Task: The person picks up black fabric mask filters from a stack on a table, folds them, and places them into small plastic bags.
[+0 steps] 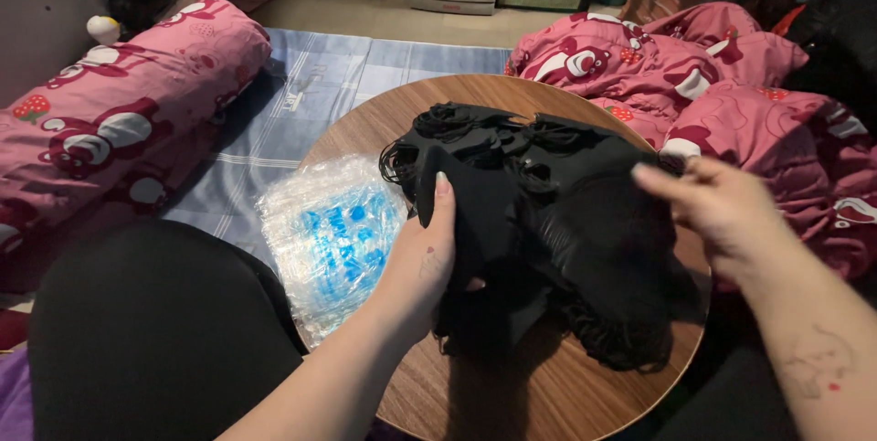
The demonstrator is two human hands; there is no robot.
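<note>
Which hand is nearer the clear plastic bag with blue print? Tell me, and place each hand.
Left. The left hand grips the black fabric pile right beside the plastic bag; the right hand pinches the pile's far edge, across the pile from it.

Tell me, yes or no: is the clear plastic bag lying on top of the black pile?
No, the clear plastic bag lies beside the black pile, at the table's left edge.
</note>
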